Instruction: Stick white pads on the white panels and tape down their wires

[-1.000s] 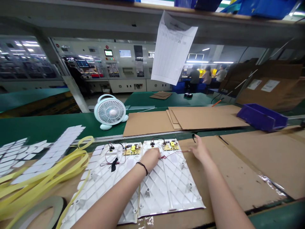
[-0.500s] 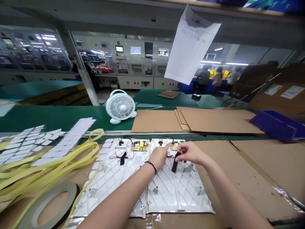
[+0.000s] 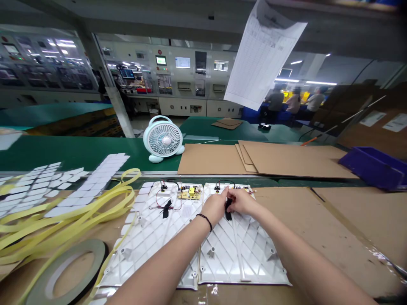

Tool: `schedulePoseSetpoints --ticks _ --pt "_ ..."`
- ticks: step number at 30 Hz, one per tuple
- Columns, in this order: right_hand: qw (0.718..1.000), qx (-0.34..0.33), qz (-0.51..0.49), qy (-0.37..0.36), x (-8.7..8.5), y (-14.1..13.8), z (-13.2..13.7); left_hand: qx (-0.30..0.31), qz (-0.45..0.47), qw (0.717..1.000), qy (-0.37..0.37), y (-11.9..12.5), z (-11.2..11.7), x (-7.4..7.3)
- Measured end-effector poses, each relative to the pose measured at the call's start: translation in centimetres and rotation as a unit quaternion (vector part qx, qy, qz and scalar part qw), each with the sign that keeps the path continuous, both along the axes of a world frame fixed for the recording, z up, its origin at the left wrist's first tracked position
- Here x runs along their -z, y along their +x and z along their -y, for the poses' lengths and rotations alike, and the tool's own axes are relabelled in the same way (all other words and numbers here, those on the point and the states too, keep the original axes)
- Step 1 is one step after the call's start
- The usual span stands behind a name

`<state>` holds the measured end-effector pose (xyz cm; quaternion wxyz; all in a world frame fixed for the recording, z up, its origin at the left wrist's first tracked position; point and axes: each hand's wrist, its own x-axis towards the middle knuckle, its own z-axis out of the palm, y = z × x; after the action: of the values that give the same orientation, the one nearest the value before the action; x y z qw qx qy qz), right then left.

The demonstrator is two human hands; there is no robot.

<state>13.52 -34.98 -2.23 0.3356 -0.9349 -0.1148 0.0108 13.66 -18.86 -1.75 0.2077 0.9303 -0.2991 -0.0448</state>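
Two white ribbed plastic panels lie side by side on brown cardboard, the right panel (image 3: 241, 254) under both my hands. My left hand (image 3: 215, 207) rests at its upper left. My right hand (image 3: 242, 201) pinches a black strip (image 3: 228, 210) against my left fingertips. A small yellow circuit board (image 3: 190, 193) with red and black wires sits on the left panel (image 3: 149, 250), beside a second black strip (image 3: 166, 209). My hands partly hide the right panel's board (image 3: 246, 187).
Yellow strips (image 3: 63, 216), white pads (image 3: 73, 190) and a dark tape roll (image 3: 66, 271) lie to the left. Beyond the green bench edge are a fan (image 3: 163, 139), cardboard sheets (image 3: 295, 160) and a purple bin (image 3: 372, 168). Several people (image 3: 295, 101) stand far off.
My right hand has moved left and up with the black strip, from over the panel's middle to beside my left hand. The view has shifted slightly.
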Motion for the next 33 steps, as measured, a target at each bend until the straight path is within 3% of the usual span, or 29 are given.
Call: schedulePoseSetpoints --ticks 8,12,17,23,33 --pt "1.0 0.005 0.024 -0.008 0.3 -1.8 -1.1 -0.013 0.004 1.0 0.006 -0.3 -0.1 -0.2" --pt "0.999 0.04 0.013 -0.019 1.2 -2.1 -1.3 -0.012 -0.005 1.0 0.006 -0.3 -0.2 -0.6" --pt "0.997 0.067 -0.005 -0.044 1.7 -1.6 -1.1 0.0 0.01 0.998 0.059 -1.2 -0.5 -1.7" --pt "0.997 0.049 0.036 -0.056 1.3 -1.4 -1.0 0.079 0.077 0.988 0.112 -3.8 -0.8 -1.7" --pt "0.995 0.062 0.019 -0.082 -0.7 -3.8 -1.8 0.058 0.121 0.98 0.146 -4.8 0.0 -1.1"
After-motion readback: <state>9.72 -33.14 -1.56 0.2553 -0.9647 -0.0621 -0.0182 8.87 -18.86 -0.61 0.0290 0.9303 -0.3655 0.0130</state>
